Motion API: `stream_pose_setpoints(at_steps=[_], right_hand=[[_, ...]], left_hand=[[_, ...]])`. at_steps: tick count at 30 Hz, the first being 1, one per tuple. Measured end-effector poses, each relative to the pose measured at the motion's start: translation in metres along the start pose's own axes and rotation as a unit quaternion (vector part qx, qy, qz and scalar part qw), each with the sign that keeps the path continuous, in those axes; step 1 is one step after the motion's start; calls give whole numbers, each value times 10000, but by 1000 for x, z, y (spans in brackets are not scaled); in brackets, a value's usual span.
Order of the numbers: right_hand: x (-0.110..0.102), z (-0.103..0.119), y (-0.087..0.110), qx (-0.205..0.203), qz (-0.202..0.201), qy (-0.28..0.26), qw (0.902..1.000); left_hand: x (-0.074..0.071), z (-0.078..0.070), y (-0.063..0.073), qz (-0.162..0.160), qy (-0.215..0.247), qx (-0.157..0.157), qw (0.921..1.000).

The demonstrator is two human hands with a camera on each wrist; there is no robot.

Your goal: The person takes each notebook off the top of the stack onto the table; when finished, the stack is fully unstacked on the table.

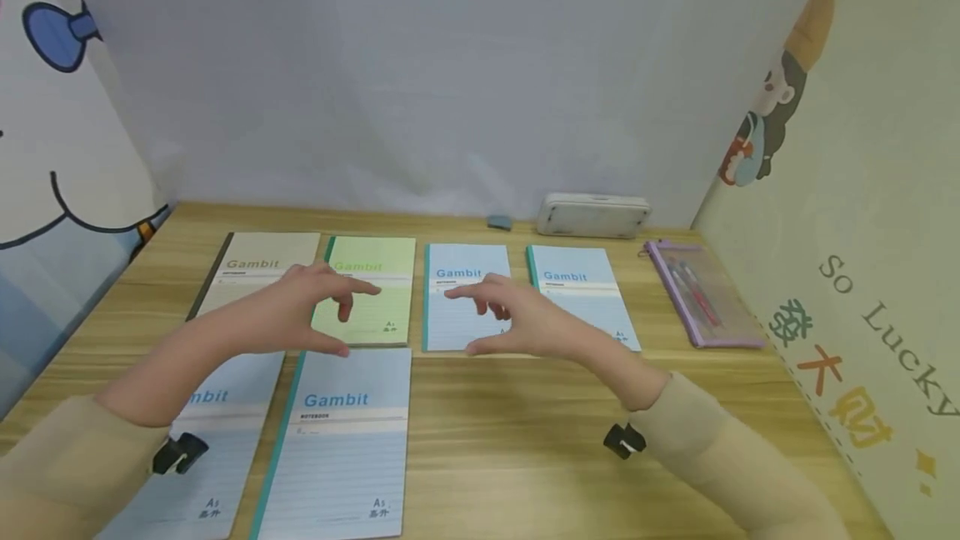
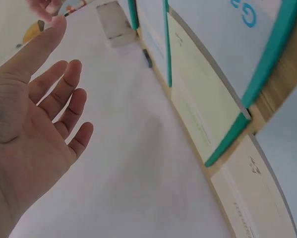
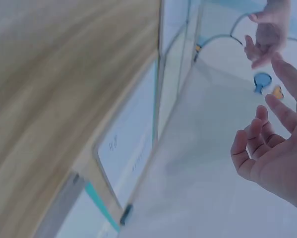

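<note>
My left hand [image 1: 303,307] hovers above the green notebook [image 1: 393,307], thumb and fingers spread apart and holding nothing. Facing it, my right hand [image 1: 532,319] is raised over a blue notebook [image 1: 450,327], also with nothing in it. A gap separates the two hands. Both wrist views show bare, loosely bent fingers on the left hand [image 2: 34,134] and the right hand [image 3: 282,153]. To the left lies a beige notebook [image 1: 281,245], partly covered by the left arm. Another blue notebook [image 1: 577,269] lies right of the right hand.
Two more blue notebooks lie in front, one at centre-left [image 1: 341,469] and one under the left forearm [image 1: 202,465]. At the back stand a grey eraser-like block [image 1: 499,222] and a white case [image 1: 592,217]. A purple-edged zip pouch [image 1: 712,298] with pens lies right.
</note>
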State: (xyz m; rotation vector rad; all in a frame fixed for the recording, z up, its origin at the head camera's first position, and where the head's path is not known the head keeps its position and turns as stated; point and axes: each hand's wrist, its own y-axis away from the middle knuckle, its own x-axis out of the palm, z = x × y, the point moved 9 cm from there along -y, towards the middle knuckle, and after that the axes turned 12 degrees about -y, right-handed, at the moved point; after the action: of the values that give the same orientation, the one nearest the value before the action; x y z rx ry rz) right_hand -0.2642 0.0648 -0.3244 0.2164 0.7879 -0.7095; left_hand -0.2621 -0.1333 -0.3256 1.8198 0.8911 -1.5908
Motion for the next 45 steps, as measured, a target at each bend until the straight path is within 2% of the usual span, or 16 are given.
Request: stream_pose_setpoints(at_steps=[7, 11, 15, 19, 28, 33, 36, 40, 43, 45], right_hand=[[-55, -9, 27, -173, -747, 216, 9968], [-86, -20, 44, -251, -1179, 284, 9923], [-111, -39, 62, 73, -1493, 226, 9885], [-127, -60, 78, 455, -1710, 159, 9841], [-137, -106, 101, 968, -1872, -89, 9775], [-137, -133, 108, 1242, -1810, -167, 9755], [-137, -148, 112, 1359, -1758, -209, 9748], [-132, -169, 118, 1692, -1626, -473, 9709], [-125, -182, 122, 1896, -1489, -702, 9680], [-121, -188, 124, 1933, -1441, -838, 9669]], left_hand=[[-10, -26, -38, -306, 61, 187, 9993], [-14, -42, -60, -576, 288, 387, 9972], [-12, -55, -82, -680, 639, 420, 9948], [-3, -65, -103, -706, 883, 305, 9931], [22, -88, -143, -609, 1526, 235, 9861], [37, -94, -162, -534, 1827, 130, 9816], [46, -94, -173, -518, 2096, 47, 9764], [63, -92, -189, -439, 2599, -146, 9645], [79, -91, -196, -255, 2885, -331, 9566], [87, -92, -199, -139, 2954, -441, 9543]])
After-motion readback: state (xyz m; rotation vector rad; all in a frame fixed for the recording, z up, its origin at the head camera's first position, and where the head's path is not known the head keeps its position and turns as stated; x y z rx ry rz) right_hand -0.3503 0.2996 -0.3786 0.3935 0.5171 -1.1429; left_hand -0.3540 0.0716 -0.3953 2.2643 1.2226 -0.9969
